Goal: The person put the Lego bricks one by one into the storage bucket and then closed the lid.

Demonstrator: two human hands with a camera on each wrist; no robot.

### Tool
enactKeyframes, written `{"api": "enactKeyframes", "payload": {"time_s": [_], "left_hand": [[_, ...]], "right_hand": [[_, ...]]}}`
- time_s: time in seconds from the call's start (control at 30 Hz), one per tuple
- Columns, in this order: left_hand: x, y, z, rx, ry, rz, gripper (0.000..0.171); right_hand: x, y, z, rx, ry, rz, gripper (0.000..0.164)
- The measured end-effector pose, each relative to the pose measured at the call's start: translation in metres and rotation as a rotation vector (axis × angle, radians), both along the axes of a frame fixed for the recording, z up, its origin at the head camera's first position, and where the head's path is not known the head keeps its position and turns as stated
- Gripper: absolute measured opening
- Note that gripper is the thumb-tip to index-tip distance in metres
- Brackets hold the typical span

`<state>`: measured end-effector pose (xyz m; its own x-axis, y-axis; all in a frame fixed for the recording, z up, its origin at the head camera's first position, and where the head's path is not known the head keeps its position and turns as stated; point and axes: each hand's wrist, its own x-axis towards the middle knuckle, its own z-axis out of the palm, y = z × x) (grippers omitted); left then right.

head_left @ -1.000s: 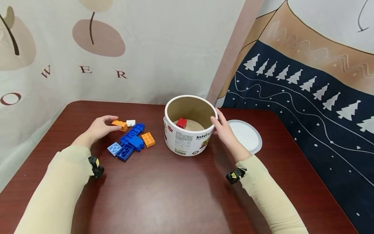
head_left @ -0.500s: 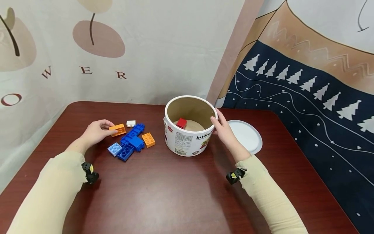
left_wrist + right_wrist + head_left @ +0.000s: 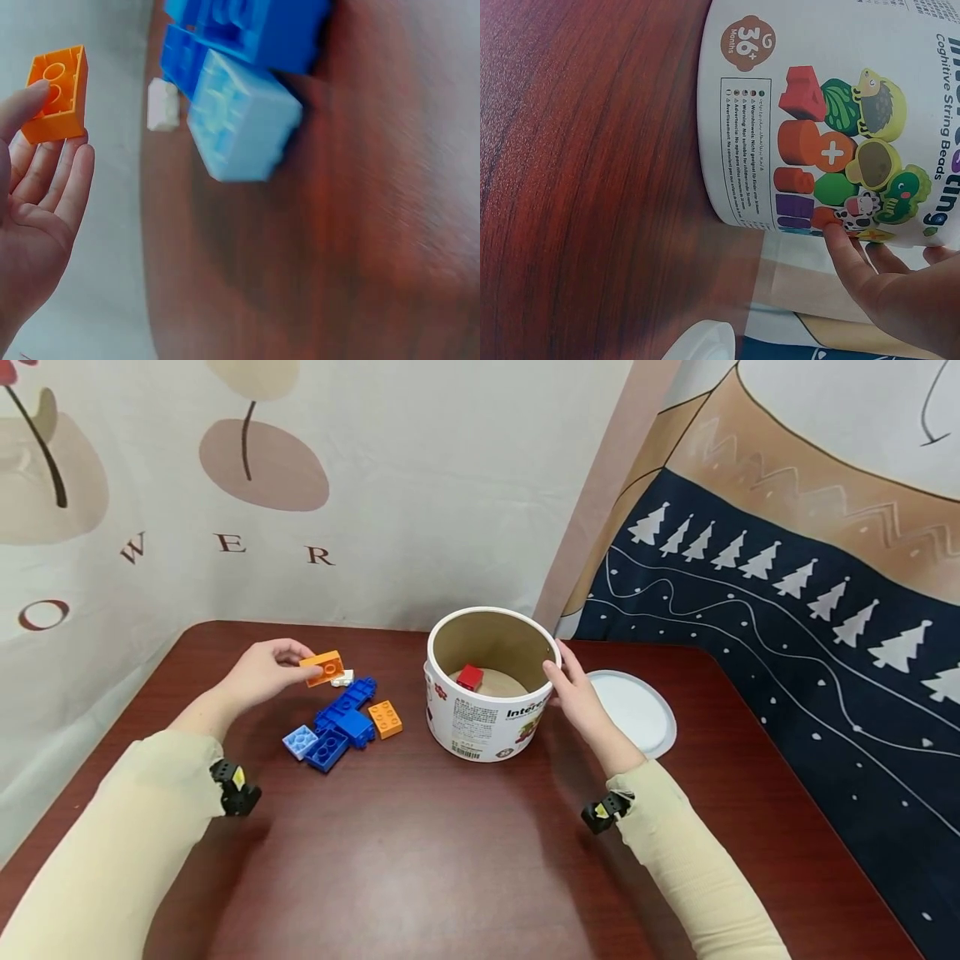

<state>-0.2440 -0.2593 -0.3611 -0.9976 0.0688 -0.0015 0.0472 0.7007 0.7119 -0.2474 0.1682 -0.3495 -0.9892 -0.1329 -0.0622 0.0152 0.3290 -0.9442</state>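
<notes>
Your left hand (image 3: 262,677) pinches the orange brick (image 3: 325,667) near the blue bricks (image 3: 354,727), thumb against its hollow side, partly hiding the white brick (image 3: 343,679) in the head view. Your right hand (image 3: 581,700) grips the tub (image 3: 468,735) near its rim, probably steadying it. The red brick (image 3: 470,677) sits inside; anything behind the tub's front wall is hidden.

Our left forearm (image 3: 112,843) slants toward one o'clock, the left hand (image 3: 261,677) pinching with thumb (image 3: 24,109) opposite fingers (image 3: 73,184); our right forearm (image 3: 701,856) slants toward eleven o'clock, the right hand (image 3: 579,695) gripping.
</notes>
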Motion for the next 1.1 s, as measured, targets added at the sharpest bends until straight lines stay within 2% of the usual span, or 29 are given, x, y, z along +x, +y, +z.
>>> {"api": "enactKeyframes", "payload": {"time_s": [0.3,0.57,0.67,0.83,0.9,1.1], "left_hand": [[-0.012,0.024,0.028,0.008,0.024,-0.02,0.049],[-0.015,0.049,0.054,0.087,0.017,-0.055,0.045],[-0.015,0.057,0.062,0.104,0.014,-0.068,0.043],[-0.02,0.07,0.07,0.138,0.01,-0.095,0.042],[-0.022,0.076,0.073,0.149,0.009,-0.105,0.04],[-0.027,0.101,0.079,0.198,0.004,-0.151,0.034]], "right_hand": [[-0.002,0.001,-0.001,0.024,0.014,0.007,0.058],[-0.003,0.002,0.0,0.032,0.005,0.003,0.057],[0.003,-0.001,0.008,0.035,-0.011,0.004,0.057],[0.003,-0.002,0.008,0.03,-0.012,0.004,0.057],[-0.001,0.001,0.0,0.024,-0.002,0.005,0.057],[-0.001,0.0,-0.001,0.029,-0.003,0.009,0.057]]}}
